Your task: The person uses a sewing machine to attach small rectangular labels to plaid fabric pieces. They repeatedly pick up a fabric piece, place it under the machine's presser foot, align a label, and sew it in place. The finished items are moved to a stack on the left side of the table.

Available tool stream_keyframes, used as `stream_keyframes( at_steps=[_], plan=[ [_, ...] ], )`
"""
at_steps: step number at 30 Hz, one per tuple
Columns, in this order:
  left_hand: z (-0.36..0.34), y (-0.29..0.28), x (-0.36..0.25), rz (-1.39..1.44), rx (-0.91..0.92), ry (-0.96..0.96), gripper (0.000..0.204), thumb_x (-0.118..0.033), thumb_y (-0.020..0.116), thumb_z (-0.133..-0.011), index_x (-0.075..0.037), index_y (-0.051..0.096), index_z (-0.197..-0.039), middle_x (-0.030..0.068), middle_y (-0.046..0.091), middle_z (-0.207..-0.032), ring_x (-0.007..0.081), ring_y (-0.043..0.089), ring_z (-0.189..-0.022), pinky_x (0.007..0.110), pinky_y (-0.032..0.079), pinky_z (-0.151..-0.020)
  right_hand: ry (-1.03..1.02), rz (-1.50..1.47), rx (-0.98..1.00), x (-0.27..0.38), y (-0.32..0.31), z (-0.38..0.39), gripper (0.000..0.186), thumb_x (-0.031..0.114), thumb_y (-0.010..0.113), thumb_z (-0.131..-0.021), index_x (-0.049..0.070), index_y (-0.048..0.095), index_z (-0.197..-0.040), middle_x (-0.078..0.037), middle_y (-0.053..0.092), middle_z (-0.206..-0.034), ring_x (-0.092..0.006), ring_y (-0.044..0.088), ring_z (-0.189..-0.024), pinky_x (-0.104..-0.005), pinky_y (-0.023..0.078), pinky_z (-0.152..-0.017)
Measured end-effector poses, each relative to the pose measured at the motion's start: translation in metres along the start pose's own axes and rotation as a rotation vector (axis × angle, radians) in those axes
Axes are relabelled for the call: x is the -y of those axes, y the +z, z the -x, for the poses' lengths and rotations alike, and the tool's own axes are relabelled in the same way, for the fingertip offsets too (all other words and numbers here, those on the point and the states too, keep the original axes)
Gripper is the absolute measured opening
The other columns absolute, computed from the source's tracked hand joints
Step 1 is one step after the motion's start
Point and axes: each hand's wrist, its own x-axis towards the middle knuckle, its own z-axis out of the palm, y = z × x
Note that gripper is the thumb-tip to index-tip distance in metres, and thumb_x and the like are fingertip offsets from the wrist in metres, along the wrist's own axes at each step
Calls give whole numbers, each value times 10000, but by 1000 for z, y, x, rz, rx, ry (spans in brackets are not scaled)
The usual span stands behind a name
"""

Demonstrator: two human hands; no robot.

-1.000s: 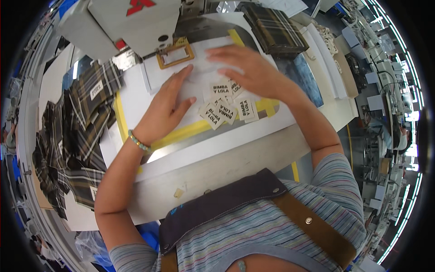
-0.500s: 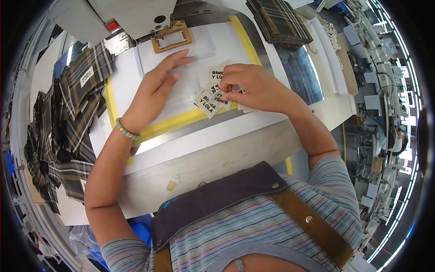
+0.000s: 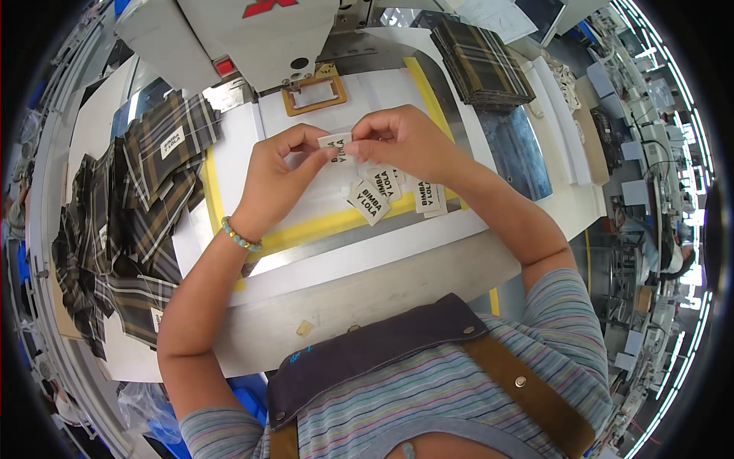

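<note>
My left hand [image 3: 290, 172] and my right hand [image 3: 401, 149] pinch a small cream printed label [image 3: 337, 148] between them, just in front of a tan rectangular frame [image 3: 300, 105] at the sewing machine [image 3: 271, 42]. Several similar labels [image 3: 369, 201] lie loosely below my right hand on a white board [image 3: 267, 195] edged with yellow tape.
Crumpled olive plaid fabric pieces [image 3: 118, 229], some bearing labels, are heaped at the left. A neat plaid stack [image 3: 482, 61] sits at the back right beside white strips [image 3: 569, 122]. Blurry machines and a person [image 3: 673, 260] are beyond the right edge.
My right hand first came down onto the labels, then rose with one. My left hand moved toward it, and both now grip that label.
</note>
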Motion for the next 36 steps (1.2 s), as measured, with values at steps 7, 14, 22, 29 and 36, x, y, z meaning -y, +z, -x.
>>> stream_keyframes(
  at_steps=[7, 14, 22, 29, 36],
  plan=[
    [7, 5, -14, -222, -52, 254, 269, -45, 791, -935, -36, 751, -1201, 125, 727, -1344, 275, 652, -1311, 411, 453, -1179, -181, 523, -152, 5, -55, 14, 207, 205, 762, -1015, 34, 806, -1124, -45, 797, -982, -138, 713, -870, -290, 565, -798],
    [9, 12, -6, -269, 99, 282, 382, -16, 770, -938, -49, 717, -1315, 129, 700, -1432, 353, 492, -1526, 457, 404, -1238, -256, 1296, -656, -19, -129, 39, 277, 190, 718, -979, 91, 779, -1231, -102, 757, -1257, -324, 723, -1089, -429, 583, -965],
    [21, 24, -15, -425, 147, 375, 408, -88, 811, -924, -47, 715, -1318, 148, 676, -1465, 387, 504, -1504, 484, 425, -1234, -143, 1212, -527, -44, -159, 44, 283, 108, 711, -971, 31, 769, -1237, -137, 739, -1347, -369, 694, -1207, -464, 550, -1065],
    [14, 11, -7, -905, -123, 440, 433, -178, 723, -1015, 22, 646, -1391, 222, 623, -1501, 431, 551, -1432, 488, 463, -1177, -216, 1010, -524, -42, -172, 50, 226, 43, 663, -992, -35, 769, -1176, -159, 762, -1275, -401, 706, -1154, -445, 552, -1033],
    [13, 15, -1, -988, -73, 324, 570, -309, 604, -1095, 24, 507, -1547, 281, 477, -1623, 483, 418, -1514, 557, 327, -1246, -216, 901, -559, -42, -165, 51, 208, 45, 673, -988, -53, 768, -1145, -178, 768, -1238, -415, 720, -1095, -435, 565, -986]
  ],
)
